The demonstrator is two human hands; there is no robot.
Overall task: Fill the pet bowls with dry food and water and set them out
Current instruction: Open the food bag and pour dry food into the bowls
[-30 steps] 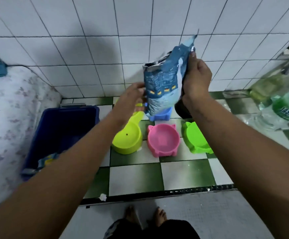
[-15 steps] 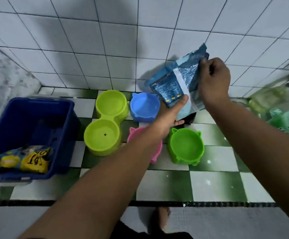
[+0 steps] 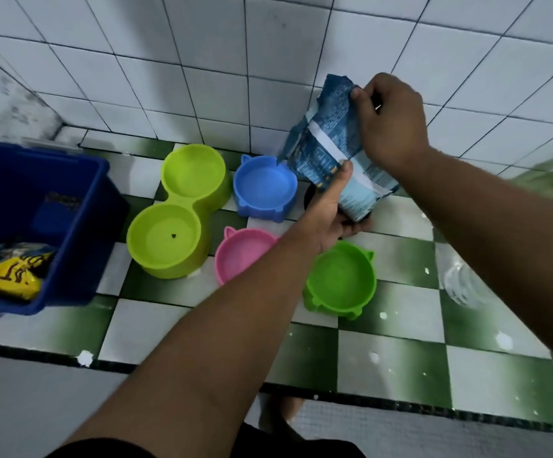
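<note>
A blue food bag (image 3: pixel 328 150) hangs tilted over the floor, its torn mouth pointing left and down at the blue bowl (image 3: pixel 264 186). My left hand (image 3: pixel 331 206) grips the bag from below with the thumb across its front. My right hand (image 3: pixel 390 127) pinches its upper edge. A lime double bowl (image 3: pixel 179 213) stands left of the blue bowl. The pink bowl (image 3: pixel 242 252) is partly covered by my left forearm. A green bowl (image 3: pixel 341 279) sits to its right. All bowls look empty apart from one dark speck in the near lime cup.
A dark blue bin (image 3: pixel 37 223) at the left holds a yellow food packet (image 3: pixel 14 272). A clear plastic bottle (image 3: pixel 463 285) lies at the right under my right forearm. White tiled wall rises behind the bowls. A dark edge strip (image 3: pixel 400 401) borders the checked floor.
The view has tipped down and closer to the bowls. Both hands brought the bag lower and tilted its mouth towards the blue bowl; my left hand shifted under the bag.
</note>
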